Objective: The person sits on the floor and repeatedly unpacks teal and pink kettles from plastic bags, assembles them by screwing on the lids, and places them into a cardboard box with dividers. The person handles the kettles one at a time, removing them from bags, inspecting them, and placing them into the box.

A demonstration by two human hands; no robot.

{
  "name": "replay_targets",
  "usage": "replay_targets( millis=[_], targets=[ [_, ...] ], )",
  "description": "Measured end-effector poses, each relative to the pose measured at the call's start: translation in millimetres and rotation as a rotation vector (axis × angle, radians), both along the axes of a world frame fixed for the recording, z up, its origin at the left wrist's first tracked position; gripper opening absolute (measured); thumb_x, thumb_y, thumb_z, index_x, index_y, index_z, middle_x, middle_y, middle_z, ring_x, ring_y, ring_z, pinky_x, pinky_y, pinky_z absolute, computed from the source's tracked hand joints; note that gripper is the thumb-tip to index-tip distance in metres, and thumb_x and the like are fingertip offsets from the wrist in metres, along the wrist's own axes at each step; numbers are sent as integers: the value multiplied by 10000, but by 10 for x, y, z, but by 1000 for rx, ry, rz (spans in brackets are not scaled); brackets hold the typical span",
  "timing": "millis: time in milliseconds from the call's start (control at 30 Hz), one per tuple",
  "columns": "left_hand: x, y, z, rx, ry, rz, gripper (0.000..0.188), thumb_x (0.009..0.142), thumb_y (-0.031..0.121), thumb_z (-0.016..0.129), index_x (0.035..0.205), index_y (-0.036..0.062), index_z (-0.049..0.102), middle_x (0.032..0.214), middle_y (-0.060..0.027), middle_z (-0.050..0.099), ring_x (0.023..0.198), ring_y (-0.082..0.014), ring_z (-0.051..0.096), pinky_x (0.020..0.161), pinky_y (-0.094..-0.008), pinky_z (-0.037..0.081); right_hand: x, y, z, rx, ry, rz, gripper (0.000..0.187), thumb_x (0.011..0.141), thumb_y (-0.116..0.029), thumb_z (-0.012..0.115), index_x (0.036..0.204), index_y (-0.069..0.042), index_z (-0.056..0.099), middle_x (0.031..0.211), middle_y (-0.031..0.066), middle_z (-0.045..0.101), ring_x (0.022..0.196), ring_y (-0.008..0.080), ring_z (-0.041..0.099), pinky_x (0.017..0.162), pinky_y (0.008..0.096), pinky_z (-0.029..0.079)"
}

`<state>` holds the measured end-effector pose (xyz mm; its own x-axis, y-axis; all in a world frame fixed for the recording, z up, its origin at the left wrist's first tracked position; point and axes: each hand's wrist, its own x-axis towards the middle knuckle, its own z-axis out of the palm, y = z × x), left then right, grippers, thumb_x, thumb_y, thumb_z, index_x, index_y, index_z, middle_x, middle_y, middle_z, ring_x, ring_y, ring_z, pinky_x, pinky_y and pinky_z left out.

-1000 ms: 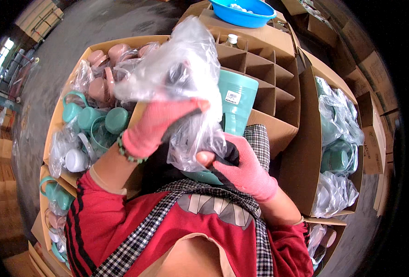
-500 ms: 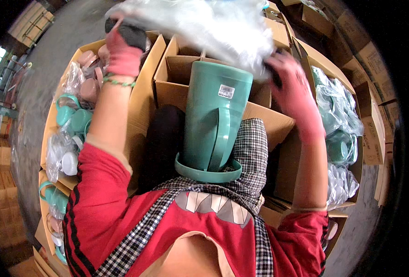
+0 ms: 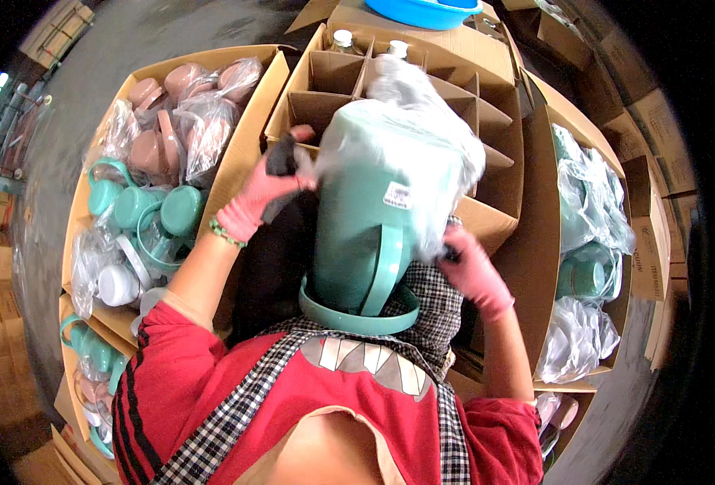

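A large teal jug with a side handle and a small white label stands in my lap, its wide rim toward me. Over its far end hangs a clear plastic bag, covering the top and right side. My left hand, in a pink glove with dark finger parts, pinches the bag's edge left of the jug. On the other side my right hand, gloved alike, is closed on the bag's lower right edge. Motion blurs the fingers somewhat.
Straight ahead stands a divided carton holding glass bottles with white caps. A blue basin is behind it. The left carton holds pink, teal and white jugs; the right carton holds bagged teal and white ones.
The bag has come down from above the divided carton onto the jug's far end. Both my hands have moved nearer to me, one on each side of the jug.
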<state>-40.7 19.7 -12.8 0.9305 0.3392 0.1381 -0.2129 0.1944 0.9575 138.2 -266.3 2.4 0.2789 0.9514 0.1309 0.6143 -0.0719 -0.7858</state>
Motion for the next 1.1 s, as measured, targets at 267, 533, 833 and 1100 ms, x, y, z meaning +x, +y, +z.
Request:
replay_targets(
  millis=[267,533,833,1100],
  targets=[
    [-849,-742,-31,1349,239,-481,163,584,83,508,740,84,556,872,-98,556,902,-259,504,886,-469,308,-289,43,875,-40,-728,-151,344,598,-43,569,940,-68,549,1011,115,507,949,299,469,831,381,377],
    [-1012,-746,340,891,76,-261,198,606,-17,500,797,14,544,822,-132,532,826,-286,508,769,-334,395,-584,650,142,-175,-1251,854,111,653,-186,499,712,-106,549,673,44,510,748,232,489,811,408,346],
    [-1008,-567,-44,-355,222,203,299,826,138,487,1087,-3,453,1062,-112,510,929,-187,523,805,-313,430,111,120,1292,-18,-569,-338,251,548,-168,675,644,-1,513,591,136,535,534,276,526,526,338,411],
    [682,-1178,543,-985,-203,-454,495,858,423,351,1208,73,359,1145,-70,462,1009,-160,457,851,-312,394,130,-854,1509,71,-131,-786,373,730,-49,567,1078,-2,442,973,59,504,872,146,494,763,258,408]
  ],
)
